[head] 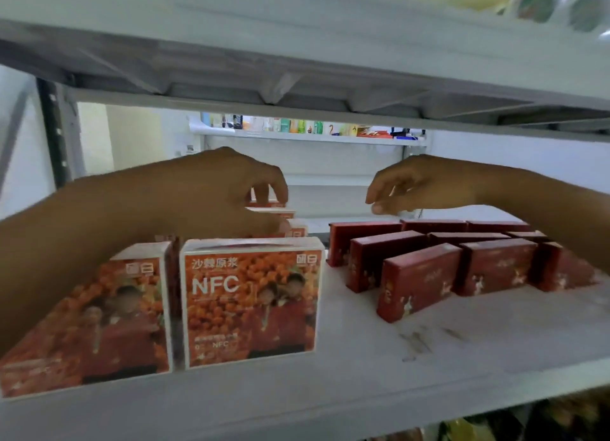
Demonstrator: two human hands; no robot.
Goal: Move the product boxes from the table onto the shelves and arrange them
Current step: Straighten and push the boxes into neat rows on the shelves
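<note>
Two orange NFC boxes stand at the shelf's front left: one facing me [252, 303], another [89, 325] to its left. More orange boxes [290, 224] line up behind them. My left hand [218, 193] reaches over the front boxes, its thumb and fingers pinching the tops of the rear orange boxes. Several dark red boxes [419, 280] stand in slanted rows on the right. My right hand [416, 184] hovers above the back of the red rows, fingers loosely curled, holding nothing.
The white shelf board [396, 358] has bare surface in front of the red boxes and between the two groups. The upper shelf's underside [297, 87] hangs close above. A grey upright post [56, 137] stands at left. Another stocked shelf [310, 130] shows far behind.
</note>
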